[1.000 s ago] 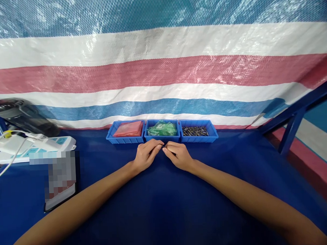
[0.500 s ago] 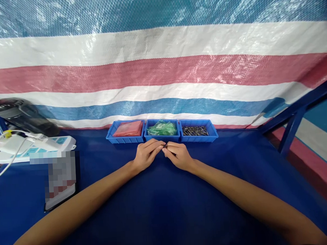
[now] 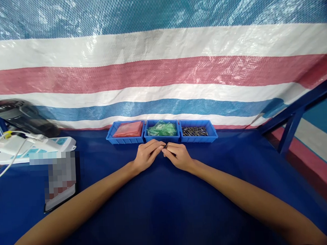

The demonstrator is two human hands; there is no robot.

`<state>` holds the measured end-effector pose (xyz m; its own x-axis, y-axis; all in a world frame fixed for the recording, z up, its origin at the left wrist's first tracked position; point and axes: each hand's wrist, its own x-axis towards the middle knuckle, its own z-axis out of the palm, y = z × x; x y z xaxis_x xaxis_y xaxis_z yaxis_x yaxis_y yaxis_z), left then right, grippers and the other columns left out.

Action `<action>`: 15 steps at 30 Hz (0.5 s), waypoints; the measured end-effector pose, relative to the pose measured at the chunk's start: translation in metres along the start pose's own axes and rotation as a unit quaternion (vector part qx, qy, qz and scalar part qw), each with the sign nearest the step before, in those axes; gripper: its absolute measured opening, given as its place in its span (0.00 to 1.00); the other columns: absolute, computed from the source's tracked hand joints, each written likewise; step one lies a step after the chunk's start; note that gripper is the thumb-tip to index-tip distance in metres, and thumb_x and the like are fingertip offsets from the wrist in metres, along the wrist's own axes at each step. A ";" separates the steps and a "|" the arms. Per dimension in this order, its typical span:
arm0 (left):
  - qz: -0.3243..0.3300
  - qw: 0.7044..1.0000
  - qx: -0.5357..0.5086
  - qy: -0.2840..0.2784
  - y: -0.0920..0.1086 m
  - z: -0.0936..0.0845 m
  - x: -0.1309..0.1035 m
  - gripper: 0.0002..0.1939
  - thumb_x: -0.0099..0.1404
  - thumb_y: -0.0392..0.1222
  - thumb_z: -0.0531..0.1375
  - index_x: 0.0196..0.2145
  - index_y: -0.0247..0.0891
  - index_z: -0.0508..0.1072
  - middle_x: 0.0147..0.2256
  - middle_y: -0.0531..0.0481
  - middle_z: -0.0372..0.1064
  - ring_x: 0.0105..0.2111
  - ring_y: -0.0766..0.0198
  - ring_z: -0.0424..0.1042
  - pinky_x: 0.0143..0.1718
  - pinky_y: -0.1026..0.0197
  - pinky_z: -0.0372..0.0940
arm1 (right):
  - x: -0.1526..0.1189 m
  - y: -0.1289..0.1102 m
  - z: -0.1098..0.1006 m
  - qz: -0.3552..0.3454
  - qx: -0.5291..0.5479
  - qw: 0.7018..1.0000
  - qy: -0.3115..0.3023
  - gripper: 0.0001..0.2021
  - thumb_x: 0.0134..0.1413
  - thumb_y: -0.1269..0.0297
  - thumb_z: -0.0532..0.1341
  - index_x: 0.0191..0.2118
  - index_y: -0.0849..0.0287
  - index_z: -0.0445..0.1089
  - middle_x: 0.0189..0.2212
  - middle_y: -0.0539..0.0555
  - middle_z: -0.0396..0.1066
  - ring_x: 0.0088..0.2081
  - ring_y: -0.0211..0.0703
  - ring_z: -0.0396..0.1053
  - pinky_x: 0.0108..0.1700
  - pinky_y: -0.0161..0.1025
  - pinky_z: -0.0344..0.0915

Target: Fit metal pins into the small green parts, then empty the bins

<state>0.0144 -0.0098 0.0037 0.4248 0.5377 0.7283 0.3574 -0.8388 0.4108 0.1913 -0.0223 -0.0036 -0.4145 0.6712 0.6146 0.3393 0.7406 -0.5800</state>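
Note:
My left hand [image 3: 146, 155] and my right hand [image 3: 178, 156] meet fingertip to fingertip over the blue table, just in front of the bins. Both are closed in a pinch on a small dark piece [image 3: 165, 146], mostly hidden by the fingers; its kind does not show. Behind my hands, the middle blue bin [image 3: 162, 138] holds green plastic bags [image 3: 162, 128]. To its left, another bin [image 3: 126, 140] has flat red plastic bags [image 3: 128, 129] in it. The right bin [image 3: 199, 139] contains many thin metal pieces that look like screws [image 3: 194, 131].
A phone [image 3: 61, 199], partly pixelated, lies by my left forearm. Farther left are a white power strip [image 3: 64, 143] with cables and a dark bottle [image 3: 36, 121]. A striped tarp [image 3: 161, 74] hangs behind the bins. Blue metal frame bars [image 3: 291, 131] stand at the right.
My hands stay in almost the same place, still pinching the small dark piece. The fingertips have shifted only slightly.

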 end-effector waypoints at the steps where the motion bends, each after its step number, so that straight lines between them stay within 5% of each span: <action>1: -0.002 1.000 0.000 -0.003 0.000 0.000 0.000 0.09 0.68 0.36 0.53 0.41 0.34 0.73 0.33 0.45 0.74 0.32 0.66 0.73 0.32 0.67 0.67 | 0.000 0.000 0.000 0.000 0.001 1.000 0.000 0.17 0.64 0.65 0.50 0.23 0.59 0.64 0.21 0.50 0.62 0.24 0.35 0.62 0.29 0.34 0.60; 15: -0.068 0.997 -0.015 -0.026 0.006 -0.004 0.001 0.10 0.71 0.36 0.47 0.40 0.35 0.68 0.30 0.50 0.72 0.30 0.69 0.73 0.31 0.70 0.65 | 0.001 -0.005 -0.003 0.011 0.030 0.998 0.050 0.15 0.62 0.67 0.51 0.23 0.59 0.63 0.23 0.53 0.66 0.26 0.37 0.65 0.31 0.36 0.62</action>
<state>0.0140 -0.0143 0.0090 0.4169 0.6494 0.6360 0.3891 -0.7599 0.5208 0.1918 -0.0250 0.0012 -0.3196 0.6898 0.6496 0.2951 0.7240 -0.6235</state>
